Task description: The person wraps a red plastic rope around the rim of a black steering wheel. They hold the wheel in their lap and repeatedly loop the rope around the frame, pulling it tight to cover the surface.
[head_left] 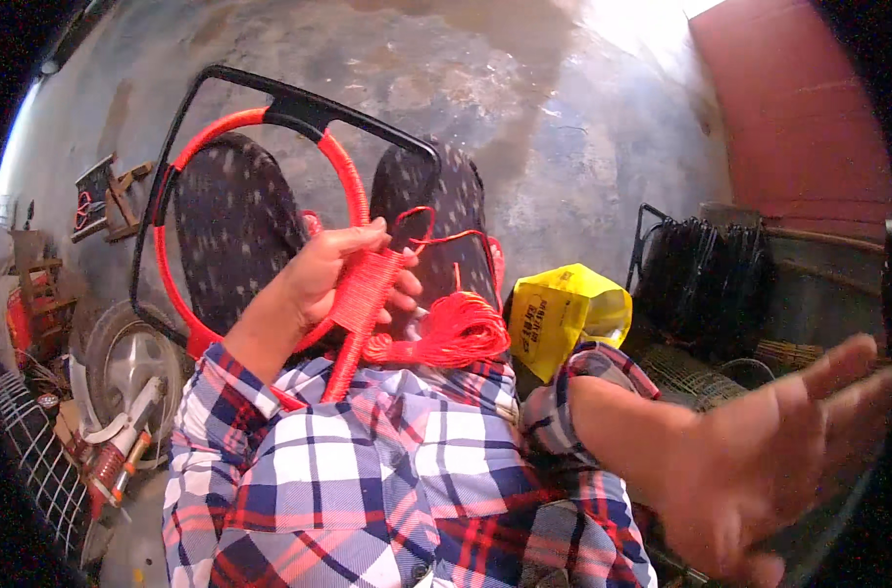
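My left hand (323,276) is wrapped round a thick bar (366,292) closely wound with red cord, part of a black metal frame (206,78) that lies slanted over my lap. Inside the frame sits a ring (343,171) covered in red, with black bands on it. A hank of red cord (451,333) rests on my lap just right of the wound bar, and a loose strand loops up near the fingers. Out to the right, my right hand (760,461) is empty, its fingers spread and slightly blurred.
A yellow bag (564,318) stands by my right forearm. Beyond it are a stack of black frames (701,279) and wire mesh (691,377). On the left are a wheel (137,358), a white wire grid (39,451) and a small wooden stool (118,201). A reddish panel (809,108) fills the upper right.
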